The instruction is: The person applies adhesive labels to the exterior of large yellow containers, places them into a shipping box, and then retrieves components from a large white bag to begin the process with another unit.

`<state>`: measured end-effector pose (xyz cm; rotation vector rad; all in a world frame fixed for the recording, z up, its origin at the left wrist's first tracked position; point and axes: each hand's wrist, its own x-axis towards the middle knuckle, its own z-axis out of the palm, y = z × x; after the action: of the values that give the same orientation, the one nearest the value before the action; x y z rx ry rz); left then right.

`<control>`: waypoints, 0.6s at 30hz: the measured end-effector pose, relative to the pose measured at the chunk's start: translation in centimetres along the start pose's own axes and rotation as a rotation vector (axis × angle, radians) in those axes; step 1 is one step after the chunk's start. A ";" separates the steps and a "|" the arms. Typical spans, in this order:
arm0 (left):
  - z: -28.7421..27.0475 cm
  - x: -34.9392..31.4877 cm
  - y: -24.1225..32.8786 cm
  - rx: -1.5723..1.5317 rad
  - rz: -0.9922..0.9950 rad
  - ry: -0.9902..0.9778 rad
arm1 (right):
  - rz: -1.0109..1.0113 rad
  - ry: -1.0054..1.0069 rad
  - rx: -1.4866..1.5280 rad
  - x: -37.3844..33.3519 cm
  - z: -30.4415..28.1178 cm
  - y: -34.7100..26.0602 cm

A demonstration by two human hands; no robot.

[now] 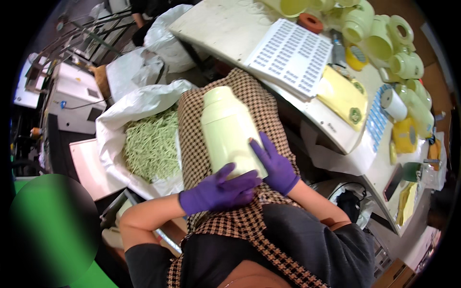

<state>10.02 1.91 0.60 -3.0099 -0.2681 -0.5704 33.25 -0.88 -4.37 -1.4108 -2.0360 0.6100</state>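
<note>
Over my lap lies a pale yellow-green plastic flask shell [228,127], its narrower shouldered end pointing away from me. My left hand [216,191], in a purple glove, is closed about its near end with the fingers laid across the bottom rim. On the right side of the shell, my right hand [276,165], gloved the same way, presses its fingers along the wall. The undersides of both grips are hidden. Beneath the shell, a brown-and-black checked apron [197,108] covers my legs.
Left of my lap stands a white sack [108,132] of thin green plastic strips [151,146]. The white table [216,29] at the right bears a stack of printed label sheets [290,55], a yellow packet [342,98], an orange tape roll [310,23] and several similar shells [379,36].
</note>
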 end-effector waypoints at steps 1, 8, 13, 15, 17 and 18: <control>-0.7 -0.6 -0.4 0.065 0.038 -0.036 | 0.014 -0.028 -0.016 0.0 -0.5 -0.3; -5.0 -5.2 -1.1 -0.125 -0.129 -0.130 | -0.119 0.013 0.152 0.1 -1.2 0.6; -8.7 -1.5 -4.6 -0.214 -0.217 0.073 | -0.173 -0.115 0.156 2.6 -13.3 3.6; -8.9 2.3 -6.7 -0.180 -0.193 0.148 | 0.020 0.308 -0.110 4.8 -18.1 5.7; -7.7 7.1 -9.6 -0.196 -0.120 0.207 | 0.009 0.455 -0.446 7.2 -21.6 12.7; -6.5 9.5 -11.3 -0.199 -0.086 0.168 | 0.018 0.437 -0.528 7.9 -22.7 16.6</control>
<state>14.35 13.94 10.51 -3.1248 -0.3503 -0.9033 57.87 13.09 2.83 -1.6719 -1.8896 -0.2471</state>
